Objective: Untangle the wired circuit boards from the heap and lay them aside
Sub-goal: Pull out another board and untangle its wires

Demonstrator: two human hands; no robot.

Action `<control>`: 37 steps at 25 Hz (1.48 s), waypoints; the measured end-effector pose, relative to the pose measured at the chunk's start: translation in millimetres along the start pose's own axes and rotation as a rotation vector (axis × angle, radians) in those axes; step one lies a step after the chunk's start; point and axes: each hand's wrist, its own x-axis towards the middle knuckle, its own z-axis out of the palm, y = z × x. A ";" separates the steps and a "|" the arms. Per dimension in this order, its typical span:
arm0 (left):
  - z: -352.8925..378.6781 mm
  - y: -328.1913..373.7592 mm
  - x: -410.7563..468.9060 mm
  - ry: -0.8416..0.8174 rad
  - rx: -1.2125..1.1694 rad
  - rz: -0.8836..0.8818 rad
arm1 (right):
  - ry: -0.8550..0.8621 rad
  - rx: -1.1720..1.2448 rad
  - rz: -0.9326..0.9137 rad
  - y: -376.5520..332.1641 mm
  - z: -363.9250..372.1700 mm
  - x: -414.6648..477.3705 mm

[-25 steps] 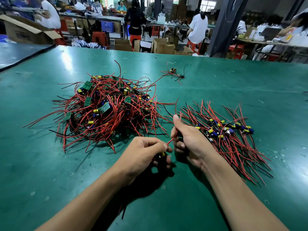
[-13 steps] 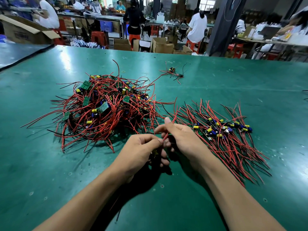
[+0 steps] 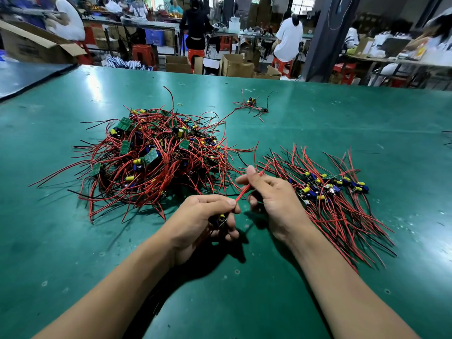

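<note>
Green table [image 3: 342, 113]: tangled heap [image 3: 156, 162] of red-wired boards

Electronics assembly workshop: green work table [image 3: 318, 113], seated workers [image 3: 288, 37] at benches, cardboard boxes [image 3: 234, 66].

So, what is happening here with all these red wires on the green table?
A person is sorting wired circuit boards by hand. The left hand grips one small board with a yellow capacitor, and the right hand pinches its thin red wire, stretched between the hands. A tangled heap of red-wired green boards lies to the left; a neater pile of freed boards lies to the right on the green table.
</note>
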 end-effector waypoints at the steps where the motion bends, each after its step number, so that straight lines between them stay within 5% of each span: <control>1: 0.5 -0.2 -0.6 -0.008 0.025 0.003 | 0.056 0.052 -0.014 -1.7 -1.2 1.8; 5: -0.1 -1.7 -0.6 -0.036 0.060 0.003 | 0.098 0.289 0.047 -9.0 -0.9 4.5; 13: 1.1 -4.5 -2.9 -0.033 0.128 0.026 | -0.233 0.733 0.313 -19.0 -10.4 1.0; 24: 0.0 -4.5 0.1 0.096 0.010 0.050 | 0.011 0.192 0.195 -7.2 0.8 1.5; 32: -2.1 -3.4 2.8 0.120 -0.071 0.055 | 0.034 0.085 0.204 -3.5 -2.3 4.8; 37: -1.4 4.6 2.7 0.050 -0.201 0.064 | 0.083 -0.270 -0.145 2.6 0.4 -0.3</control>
